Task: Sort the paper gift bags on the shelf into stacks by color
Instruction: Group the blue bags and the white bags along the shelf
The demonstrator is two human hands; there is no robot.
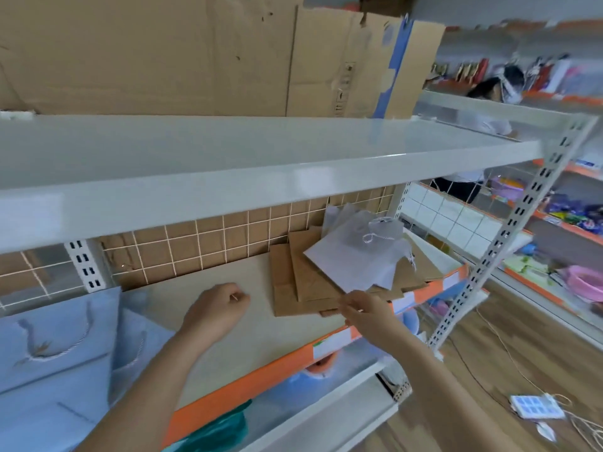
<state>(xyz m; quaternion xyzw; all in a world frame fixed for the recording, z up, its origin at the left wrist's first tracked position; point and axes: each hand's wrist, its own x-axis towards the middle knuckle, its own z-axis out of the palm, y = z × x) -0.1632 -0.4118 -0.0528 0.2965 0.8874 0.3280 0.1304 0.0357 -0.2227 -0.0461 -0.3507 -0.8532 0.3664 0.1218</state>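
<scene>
The brown bags (303, 282) lie half buried under the white bags (355, 259), and motion blur smears the edges. The right hand (365, 313) pinches that pile's near corner. Left of the pile, the left hand (217, 309) rests curled and empty on the shelf (228, 347); blue bags (55, 353) lie farther left.

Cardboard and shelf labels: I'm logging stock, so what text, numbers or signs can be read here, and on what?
No text is readable.
Cardboard sheet: printed handling symbols, too blurred to read.
Shelf edge labels: white and blank-looking, print too blurred to read.
Far shelves' packaging: too small and blurred.
</scene>
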